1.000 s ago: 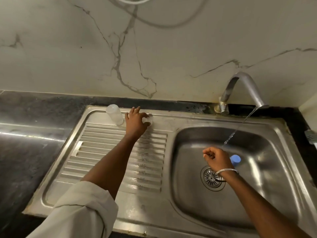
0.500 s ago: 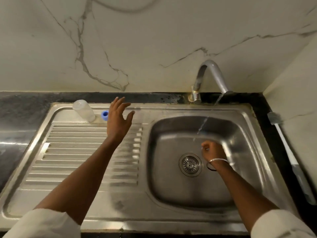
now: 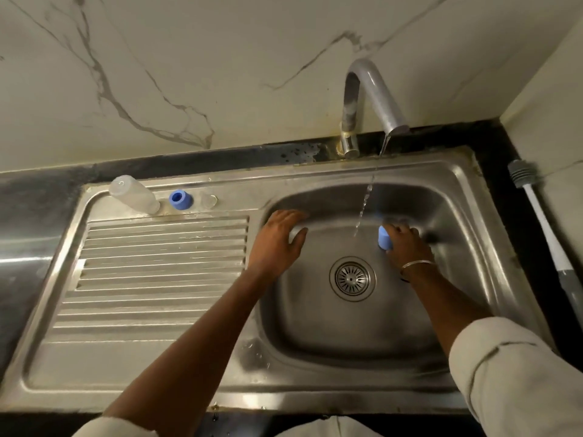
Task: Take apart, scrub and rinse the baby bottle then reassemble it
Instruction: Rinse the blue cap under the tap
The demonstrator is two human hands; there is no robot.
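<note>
The clear bottle body (image 3: 134, 194) stands upside down and tilted at the back of the drainboard. Beside it sit the blue screw ring (image 3: 179, 199) and the clear teat (image 3: 208, 199). My right hand (image 3: 405, 244) grips the blue cap (image 3: 384, 237) inside the basin, just right of the thin water stream (image 3: 362, 209). My left hand (image 3: 277, 239) hovers with spread fingers over the basin's left rim and holds nothing.
The tap (image 3: 372, 99) runs into the steel sink basin (image 3: 315, 326), whose drain (image 3: 352, 278) lies between my hands. A bottle brush (image 3: 545, 234) lies on the dark counter at the right. The ribbed drainboard (image 3: 157, 272) fills the left.
My left hand let go of the teat at the back of the drainboard and swung right to the basin's rim. The right hand stayed near the stream, the blue cap now showing in it.
</note>
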